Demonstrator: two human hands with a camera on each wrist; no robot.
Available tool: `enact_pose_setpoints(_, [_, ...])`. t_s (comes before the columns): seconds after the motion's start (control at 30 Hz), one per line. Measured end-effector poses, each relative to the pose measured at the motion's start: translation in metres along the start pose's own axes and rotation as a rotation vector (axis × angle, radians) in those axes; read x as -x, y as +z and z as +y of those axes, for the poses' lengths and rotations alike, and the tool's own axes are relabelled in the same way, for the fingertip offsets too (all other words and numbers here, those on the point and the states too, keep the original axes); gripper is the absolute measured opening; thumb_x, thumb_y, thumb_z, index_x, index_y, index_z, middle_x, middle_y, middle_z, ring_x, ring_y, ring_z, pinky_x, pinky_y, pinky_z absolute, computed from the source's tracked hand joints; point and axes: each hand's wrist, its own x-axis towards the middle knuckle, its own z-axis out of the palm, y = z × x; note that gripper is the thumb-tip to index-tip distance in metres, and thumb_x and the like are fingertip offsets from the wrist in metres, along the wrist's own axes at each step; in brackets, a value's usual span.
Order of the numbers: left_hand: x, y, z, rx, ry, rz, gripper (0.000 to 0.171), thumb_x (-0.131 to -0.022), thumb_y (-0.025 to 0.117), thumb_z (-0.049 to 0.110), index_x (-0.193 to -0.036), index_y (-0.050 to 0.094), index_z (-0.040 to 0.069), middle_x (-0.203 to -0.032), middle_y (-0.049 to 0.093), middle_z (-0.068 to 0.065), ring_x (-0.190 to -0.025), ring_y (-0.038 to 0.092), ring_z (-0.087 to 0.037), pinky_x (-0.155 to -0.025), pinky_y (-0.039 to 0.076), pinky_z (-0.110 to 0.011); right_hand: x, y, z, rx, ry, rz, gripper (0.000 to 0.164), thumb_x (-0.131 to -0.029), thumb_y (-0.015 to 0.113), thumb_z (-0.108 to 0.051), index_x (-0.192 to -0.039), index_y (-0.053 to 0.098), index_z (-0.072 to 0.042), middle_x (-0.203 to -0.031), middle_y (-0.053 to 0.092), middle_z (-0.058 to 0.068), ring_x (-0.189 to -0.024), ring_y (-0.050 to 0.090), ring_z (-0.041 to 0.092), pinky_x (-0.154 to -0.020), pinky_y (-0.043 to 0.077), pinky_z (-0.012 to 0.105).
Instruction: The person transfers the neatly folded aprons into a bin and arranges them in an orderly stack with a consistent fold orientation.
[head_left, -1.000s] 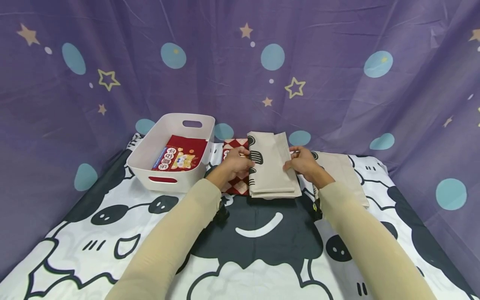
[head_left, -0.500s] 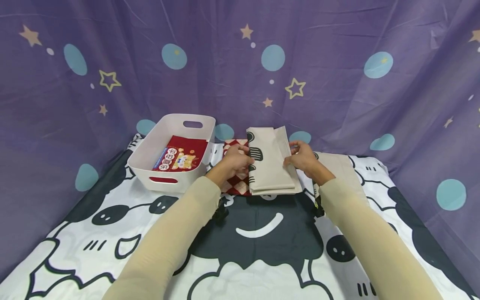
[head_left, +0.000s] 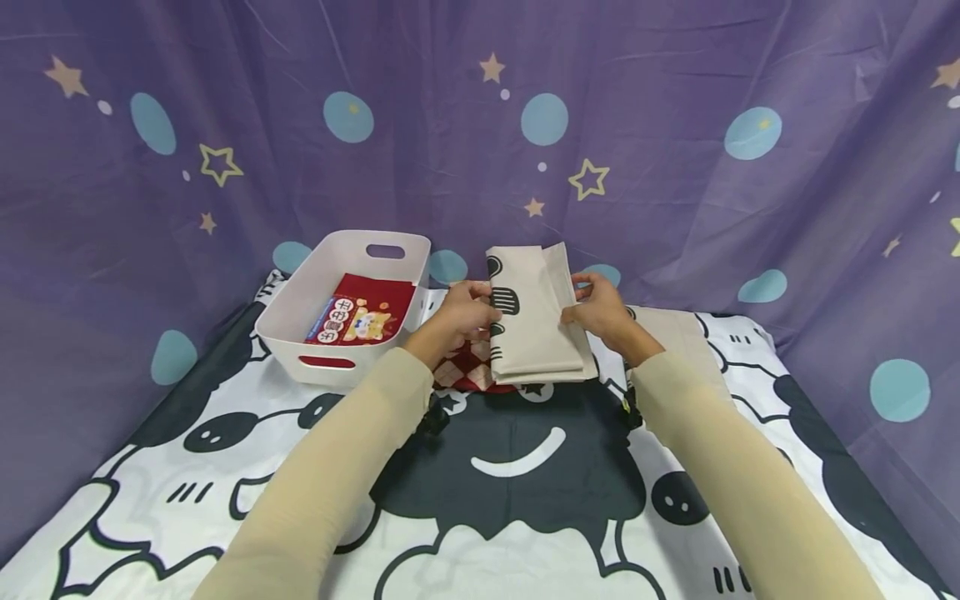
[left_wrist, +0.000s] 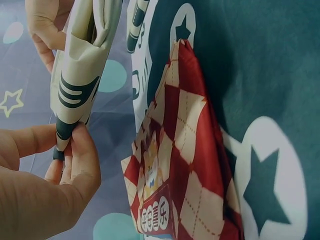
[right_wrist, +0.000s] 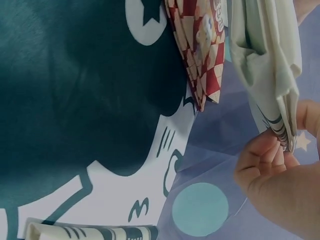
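Both hands hold up a folded cream cloth (head_left: pixel 536 325) with black printed marks, raised off the bed in the wrist views. My left hand (head_left: pixel 461 315) pinches its left edge between thumb and fingers. On the opposite edge, my right hand (head_left: pixel 603 315) pinches the layers the same way, also clear in the right wrist view. The cloth's layers stand a little apart along its right side. Below and behind it lies a red-and-cream checked folded bag (left_wrist: pixel 187 145) with a cartoon animal print, partly hidden in the head view.
A white plastic basket (head_left: pixel 375 360) with handle holes stands to the left, holding a red folded bag (head_left: pixel 393 293) with a cartoon print. Another folded beige cloth (head_left: pixel 686 342) lies to the right, partly behind the forearm. A purple patterned curtain (head_left: pixel 450 167) hangs behind the printed sheet (head_left: pixel 510 500).
Both hands have lifted the folded cream cloth upward and shifted it slightly left. More of the sheet's pattern below it shows. The basket and the other cloth stayed in place.
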Motion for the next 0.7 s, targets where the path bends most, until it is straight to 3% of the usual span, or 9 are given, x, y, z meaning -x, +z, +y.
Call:
enact_pose_setpoints(0.2, [0.002,-0.004,0.005,-0.004,0.016,0.01,0.046,-0.09,0.068,-0.005,-0.131,0.05,0.004,-0.121,0.055,-0.014,-0.085,0.06,-0.02,-0.086,0.058,-0.047,-0.001,0.001,-0.01,-0.004,-0.033,0.011,0.075,-0.077,0.069,0.012,-0.147,0.043,0.001,-0.119,0.053,0.022,-0.102,0.056,0.032,-0.089,0.052,0.045])
enact_pose_setpoints(0.47, [0.003,-0.014,0.015,0.024,0.026,0.004,0.049,-0.09,0.067,-0.006,-0.133,0.047,0.004,-0.111,0.054,-0.013,-0.079,0.059,-0.019,-0.065,0.057,-0.031,0.0,0.004,-0.025,-0.029,-0.031,0.013,0.076,-0.078,0.07,0.011,-0.148,0.044,-0.002,-0.118,0.053,0.02,-0.101,0.058,0.031,-0.088,0.054,0.047])
enact_pose_setpoints(0.7, [0.006,-0.023,0.021,0.021,0.03,0.005,0.051,-0.09,0.066,-0.007,-0.135,0.046,0.004,-0.108,0.054,-0.013,-0.074,0.058,-0.017,-0.059,0.056,-0.028,0.0,0.01,-0.033,-0.017,-0.075,0.03,0.076,-0.078,0.07,0.012,-0.148,0.045,-0.001,-0.114,0.055,0.02,-0.097,0.058,0.03,-0.083,0.055,0.043])
